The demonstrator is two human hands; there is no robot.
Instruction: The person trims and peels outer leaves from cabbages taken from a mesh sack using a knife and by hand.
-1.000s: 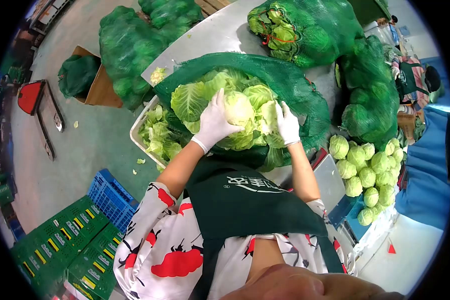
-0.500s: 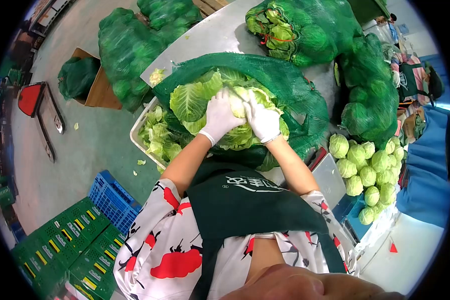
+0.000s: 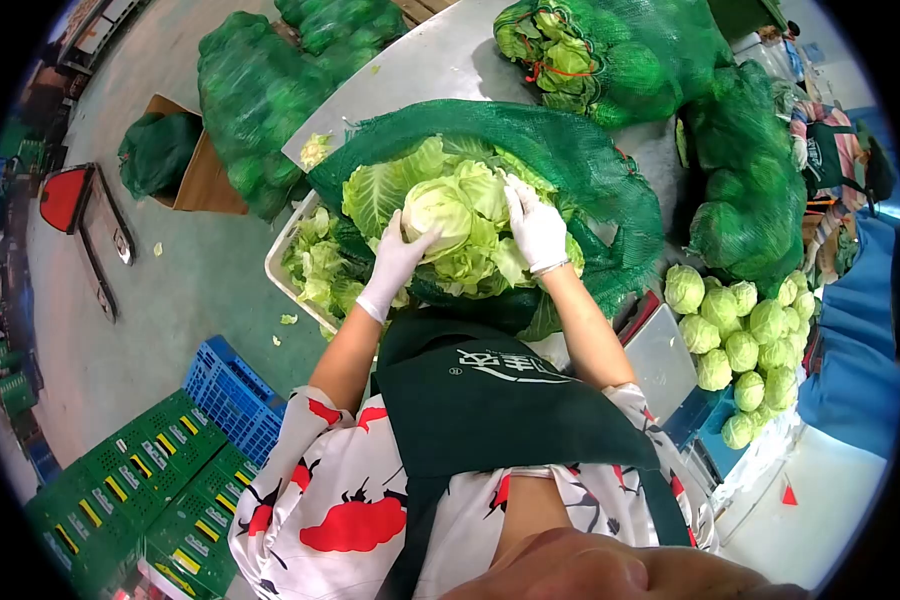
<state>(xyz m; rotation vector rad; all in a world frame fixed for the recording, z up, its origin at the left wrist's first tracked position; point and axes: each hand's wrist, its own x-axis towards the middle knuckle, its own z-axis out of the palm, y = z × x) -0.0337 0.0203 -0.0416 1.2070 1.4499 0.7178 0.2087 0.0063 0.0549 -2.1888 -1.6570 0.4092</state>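
Note:
A pale, rounded cabbage [image 3: 438,216] rests on loose green outer leaves [image 3: 380,195] inside an opened green mesh bag [image 3: 595,150]. My left hand [image 3: 398,262], in a white glove, grips the cabbage from its lower left side, thumb across the front. On the other side, my right hand [image 3: 536,228], gloved too, lies against leaves to the right of the cabbage. Its fingers are stretched out and point upward; whether they pinch a leaf edge I cannot make out.
A white crate [image 3: 282,262] of trimmed leaves stands left of the bag. Full mesh sacks [image 3: 660,70] lie at the back right of the metal table [image 3: 420,75]. Trimmed cabbages [image 3: 740,350] are piled at right. Green crates [image 3: 130,480] stand lower left. Another person [image 3: 830,150] is far right.
My hands have moved apart, the left down and left, the right slightly right. The pale cabbage, mostly covered before, now shows between them.

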